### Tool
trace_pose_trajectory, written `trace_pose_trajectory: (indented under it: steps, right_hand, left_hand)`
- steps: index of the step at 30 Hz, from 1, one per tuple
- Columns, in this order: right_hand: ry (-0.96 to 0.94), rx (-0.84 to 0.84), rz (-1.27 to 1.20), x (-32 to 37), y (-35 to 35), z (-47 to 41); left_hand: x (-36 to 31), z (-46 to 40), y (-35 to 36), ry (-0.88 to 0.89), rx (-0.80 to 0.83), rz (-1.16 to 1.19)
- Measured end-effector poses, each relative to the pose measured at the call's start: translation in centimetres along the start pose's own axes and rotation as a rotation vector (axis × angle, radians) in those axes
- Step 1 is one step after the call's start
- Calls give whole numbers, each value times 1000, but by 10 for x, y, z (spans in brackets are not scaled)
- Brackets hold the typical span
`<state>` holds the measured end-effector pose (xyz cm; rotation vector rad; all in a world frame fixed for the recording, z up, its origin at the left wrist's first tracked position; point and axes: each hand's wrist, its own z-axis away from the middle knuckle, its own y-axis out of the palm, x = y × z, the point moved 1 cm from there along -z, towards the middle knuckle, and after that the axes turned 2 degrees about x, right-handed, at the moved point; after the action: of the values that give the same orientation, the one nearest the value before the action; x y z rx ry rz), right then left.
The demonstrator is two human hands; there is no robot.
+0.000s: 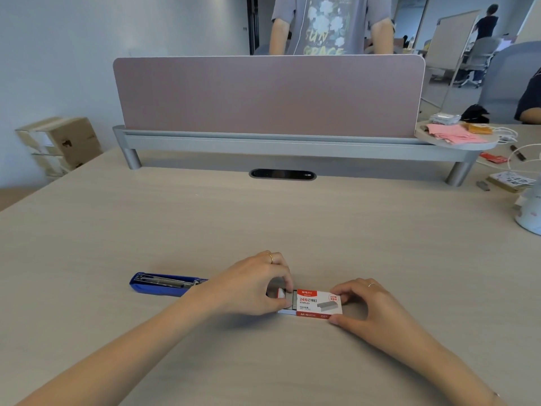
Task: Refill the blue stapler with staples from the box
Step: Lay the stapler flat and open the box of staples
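Note:
A red and white staple box (317, 303) lies on the wooden desk (263, 218) close to me. Its inner tray is slid partly out to the left, showing grey staples (293, 298). My right hand (371, 310) pinches the box's right end between thumb and fingers. My left hand (254, 284) has its fingertips on the pulled-out tray end and the staples. The blue stapler (164, 284) lies open on the desk to the left, its metal channel facing up, partly hidden behind my left wrist.
A pink divider screen (268, 95) on a grey rail crosses the back of the desk, with a person standing behind it. Papers, cables and a white object (530, 212) crowd the right edge. Cardboard boxes (61, 142) stand beyond the desk's left side.

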<state>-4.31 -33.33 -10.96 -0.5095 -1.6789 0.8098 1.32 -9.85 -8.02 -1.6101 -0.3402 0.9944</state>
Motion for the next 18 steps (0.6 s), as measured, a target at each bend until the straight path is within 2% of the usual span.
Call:
trace_pose_trajectory:
  steps: [12, 18]
  right_hand:
    - [8, 0, 2, 1, 0, 1]
    - [7, 5, 0, 3, -1, 2]
  left_hand:
    - [0, 0, 3, -37, -6, 21]
    - [-2, -6, 1, -102, 18, 122]
